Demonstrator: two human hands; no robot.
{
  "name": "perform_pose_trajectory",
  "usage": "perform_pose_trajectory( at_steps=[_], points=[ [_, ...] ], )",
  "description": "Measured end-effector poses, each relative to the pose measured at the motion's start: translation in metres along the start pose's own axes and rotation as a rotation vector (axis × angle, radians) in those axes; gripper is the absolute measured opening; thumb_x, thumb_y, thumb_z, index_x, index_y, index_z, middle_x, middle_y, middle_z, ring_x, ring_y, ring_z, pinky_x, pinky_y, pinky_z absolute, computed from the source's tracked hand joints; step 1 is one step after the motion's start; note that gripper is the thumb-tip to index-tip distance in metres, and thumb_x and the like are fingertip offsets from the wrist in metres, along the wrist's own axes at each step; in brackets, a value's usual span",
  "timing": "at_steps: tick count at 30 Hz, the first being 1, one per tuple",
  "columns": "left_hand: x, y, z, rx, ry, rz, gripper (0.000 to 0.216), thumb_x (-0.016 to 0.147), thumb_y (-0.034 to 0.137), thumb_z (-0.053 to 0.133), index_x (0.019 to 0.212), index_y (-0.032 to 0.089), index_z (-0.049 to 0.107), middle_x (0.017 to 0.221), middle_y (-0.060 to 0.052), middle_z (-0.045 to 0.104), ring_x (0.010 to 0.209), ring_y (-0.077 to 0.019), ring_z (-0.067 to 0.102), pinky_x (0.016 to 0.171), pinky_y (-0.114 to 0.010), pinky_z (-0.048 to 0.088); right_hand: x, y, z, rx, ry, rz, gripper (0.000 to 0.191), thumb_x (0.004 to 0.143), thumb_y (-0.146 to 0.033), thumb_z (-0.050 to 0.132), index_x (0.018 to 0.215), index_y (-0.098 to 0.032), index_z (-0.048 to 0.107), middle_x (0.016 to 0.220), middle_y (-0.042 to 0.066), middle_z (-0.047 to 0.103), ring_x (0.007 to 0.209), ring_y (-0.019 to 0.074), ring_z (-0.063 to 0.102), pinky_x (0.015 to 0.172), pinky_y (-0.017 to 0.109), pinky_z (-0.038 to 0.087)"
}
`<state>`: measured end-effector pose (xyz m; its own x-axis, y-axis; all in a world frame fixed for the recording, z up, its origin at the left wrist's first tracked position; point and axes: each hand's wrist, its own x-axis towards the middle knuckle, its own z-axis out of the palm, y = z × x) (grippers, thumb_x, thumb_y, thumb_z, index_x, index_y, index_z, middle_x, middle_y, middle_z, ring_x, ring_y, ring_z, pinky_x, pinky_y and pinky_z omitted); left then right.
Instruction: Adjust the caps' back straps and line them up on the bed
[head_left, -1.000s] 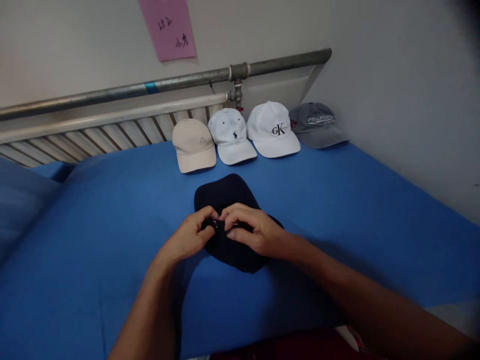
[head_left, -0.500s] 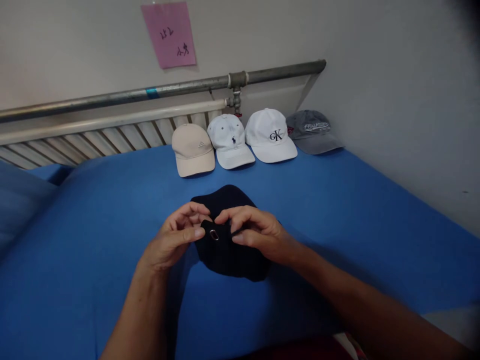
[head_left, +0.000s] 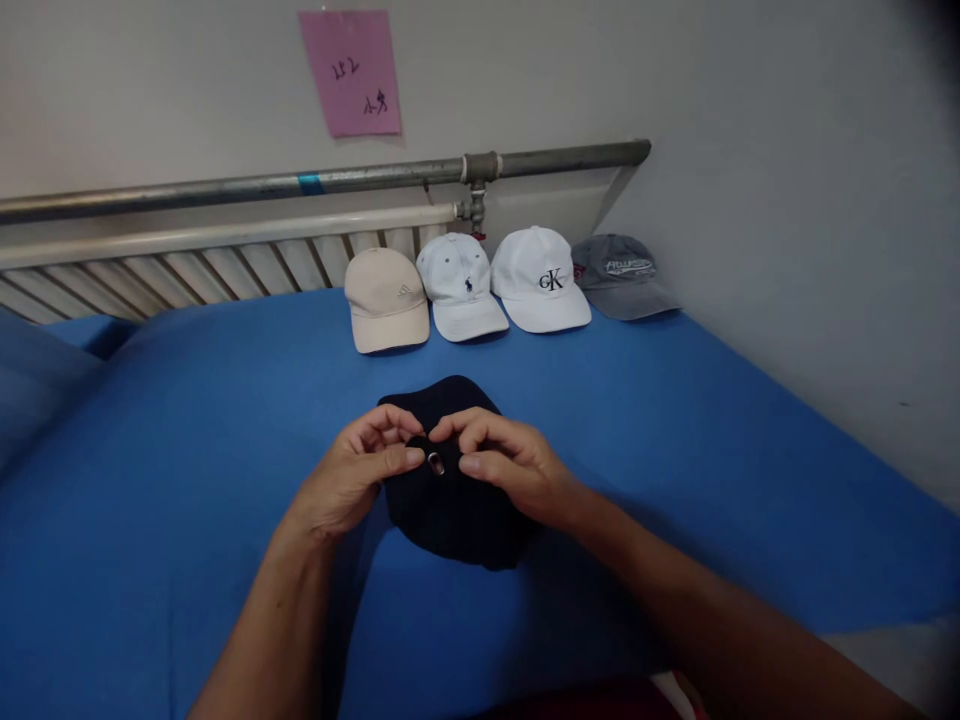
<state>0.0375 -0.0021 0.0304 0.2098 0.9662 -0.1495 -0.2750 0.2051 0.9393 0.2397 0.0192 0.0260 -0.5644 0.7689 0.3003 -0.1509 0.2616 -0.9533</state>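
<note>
A black cap (head_left: 457, 525) is between my hands, low over the blue surface. A small metal buckle (head_left: 436, 463) shows on its strap, between my two thumbs. My left hand (head_left: 367, 465) is closed on the cap's strap left of the buckle, thumb on top and fingers curled behind. From the other side, my right hand (head_left: 517, 460) pinches the strap just right of the buckle with thumb and fingertips. What lies under the fingers is hidden, and the dark fabric shows little detail.
Along the back stand a beige cap (head_left: 386, 300), a pale blue-white cap (head_left: 461, 288), a white cap (head_left: 540, 280) and a grey cap (head_left: 626, 277). Behind them are a radiator (head_left: 225, 270) and a metal pipe (head_left: 375, 178). A pink paper (head_left: 352, 75) hangs on the wall.
The buckle has turned a little and my right thumb has moved nearer to it. Both hands keep their hold on the cap. The view has tilted slightly.
</note>
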Motion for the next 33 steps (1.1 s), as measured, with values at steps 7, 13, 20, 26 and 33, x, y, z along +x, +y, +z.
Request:
perform_pose_trajectory(
  at_steps=[7, 13, 20, 26, 33],
  points=[
    [0.0015, -0.0025, 0.0039, 0.062, 0.054, -0.025, 0.025, 0.062, 0.013, 0.081, 0.081, 0.016, 0.065, 0.070, 0.005, 0.060, 0.062, -0.0039, 0.056, 0.058, -0.014, 0.045, 0.0008, 0.0060, 0.0032, -0.268, 0.013, -0.100, 0.011, 0.076, -0.012, 0.059, 0.068, -0.018, 0.055, 0.101, 0.006, 0.063, 0.092, 0.0162, 0.060, 0.085, 0.034, 0.046],
    [0.0014, -0.0028, 0.0040, 0.084, 0.004, -0.036, 0.026, 0.063, 0.012, 0.080, 0.082, 0.017, 0.063, 0.072, 0.006, 0.062, 0.061, -0.0036, 0.058, 0.058, -0.013, 0.045, 0.0022, 0.0065, 0.0031, -0.325, -0.008, -0.068, 0.014, 0.073, -0.011, 0.061, 0.063, -0.018, 0.054, 0.099, 0.007, 0.063, 0.090, 0.0158, 0.060, 0.081, 0.032, 0.047],
    [0.0010, -0.0026, 0.0090, 0.139, 0.019, -0.055, 0.025, 0.063, 0.011, 0.079, 0.079, 0.016, 0.060, 0.072, 0.005, 0.064, 0.062, -0.0048, 0.058, 0.059, -0.015, 0.045, 0.0008, 0.0046, 0.0067, -0.444, -0.025, -0.059, 0.016, 0.071, -0.007, 0.060, 0.061, -0.017, 0.052, 0.100, 0.007, 0.062, 0.092, 0.0157, 0.061, 0.082, 0.031, 0.048],
    [0.0019, -0.0046, 0.0102, 0.193, 0.037, -0.064, 0.023, 0.062, 0.012, 0.078, 0.077, 0.016, 0.060, 0.071, 0.006, 0.062, 0.065, -0.0052, 0.055, 0.062, -0.017, 0.043, -0.0023, 0.0073, 0.0106, -0.565, -0.037, -0.120, 0.014, 0.073, -0.006, 0.058, 0.065, -0.017, 0.054, 0.106, 0.009, 0.061, 0.096, 0.0160, 0.061, 0.081, 0.029, 0.048],
    [0.0018, -0.0039, 0.0093, 0.122, 0.119, -0.076, 0.025, 0.058, 0.014, 0.081, 0.073, 0.016, 0.061, 0.067, 0.006, 0.061, 0.062, -0.0040, 0.055, 0.060, -0.015, 0.042, 0.0002, 0.0060, 0.0018, -0.490, -0.053, -0.062, 0.007, 0.080, -0.019, 0.066, 0.074, -0.018, 0.062, 0.112, 0.007, 0.060, 0.108, 0.0174, 0.058, 0.094, 0.035, 0.045]
  ],
)
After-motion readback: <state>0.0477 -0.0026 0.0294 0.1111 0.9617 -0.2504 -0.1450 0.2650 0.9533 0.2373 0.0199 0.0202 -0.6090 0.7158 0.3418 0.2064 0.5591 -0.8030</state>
